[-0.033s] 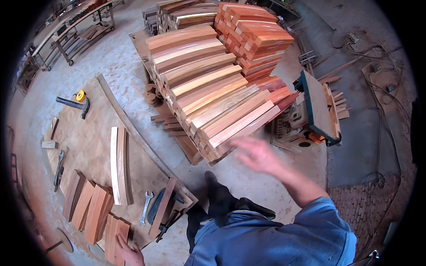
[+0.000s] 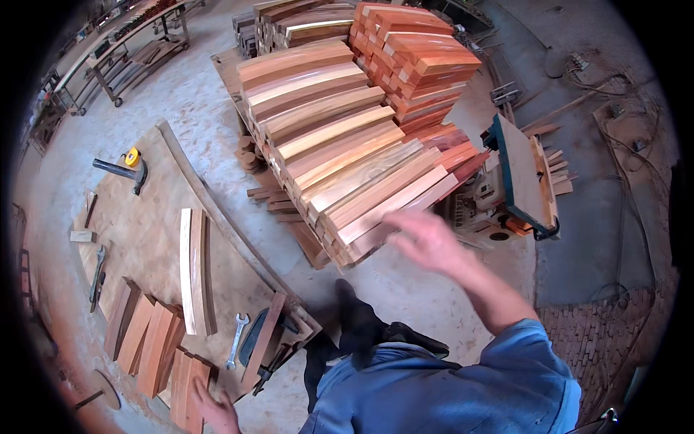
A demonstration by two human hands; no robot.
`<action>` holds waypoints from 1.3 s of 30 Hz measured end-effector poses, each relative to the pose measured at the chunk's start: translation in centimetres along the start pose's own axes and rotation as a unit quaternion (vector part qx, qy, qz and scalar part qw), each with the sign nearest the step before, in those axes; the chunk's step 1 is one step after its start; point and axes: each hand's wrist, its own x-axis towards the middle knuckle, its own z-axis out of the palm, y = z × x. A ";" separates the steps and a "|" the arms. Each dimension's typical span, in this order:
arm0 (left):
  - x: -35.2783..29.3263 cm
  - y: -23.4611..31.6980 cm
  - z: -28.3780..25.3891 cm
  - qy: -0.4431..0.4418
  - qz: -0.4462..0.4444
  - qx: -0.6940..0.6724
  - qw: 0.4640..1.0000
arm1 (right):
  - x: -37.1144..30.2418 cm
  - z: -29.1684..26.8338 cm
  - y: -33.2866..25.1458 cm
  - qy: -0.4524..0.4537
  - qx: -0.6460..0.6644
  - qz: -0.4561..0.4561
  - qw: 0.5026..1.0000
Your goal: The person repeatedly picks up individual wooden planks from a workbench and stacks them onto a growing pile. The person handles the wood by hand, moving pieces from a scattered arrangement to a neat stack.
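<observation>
My right hand (image 2: 426, 239), slightly smeared by motion, is at the near right end of a large pile of curved wooden strips (image 2: 347, 137). Its fingers are stretched toward the nearest pale strip (image 2: 394, 205), with the thumb apart, and no piece shows in its grasp. At the lower left my left hand (image 2: 215, 411) has its fingers spread beside a short stack of reddish-brown curved blocks (image 2: 186, 383), fingertips at the stack's edge. Whether they press on it I cannot tell. Two curved strips (image 2: 194, 271), one pale-sided, lie on the plywood worktable (image 2: 155, 231).
On the worktable are a hammer (image 2: 137, 177), yellow tape measure (image 2: 132, 156), wrench (image 2: 237, 340), clamp (image 2: 269, 376) and more block stacks (image 2: 155, 347). Redder strips (image 2: 405, 54) are piled behind. A machine with a tilted table (image 2: 517, 173) stands at right; cables (image 2: 625, 145) cross the floor.
My right hand has shifted slightly up and to the right at the pile's end. My left hand has barely moved, and the wood pieces lie as before.
</observation>
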 end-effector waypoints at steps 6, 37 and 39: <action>8.6 24.3 -3.1 -0.013 0.062 -0.310 0.949 | 4.4 -7.3 14.5 0.082 -0.051 0.074 0.993; 27.1 45.8 -0.7 0.031 0.120 -0.275 0.954 | 14.4 -8.6 22.8 -0.137 0.054 0.042 0.988; 26.4 46.9 -2.6 0.029 0.127 -0.296 0.946 | 14.4 -10.1 20.4 -0.212 0.094 0.023 0.972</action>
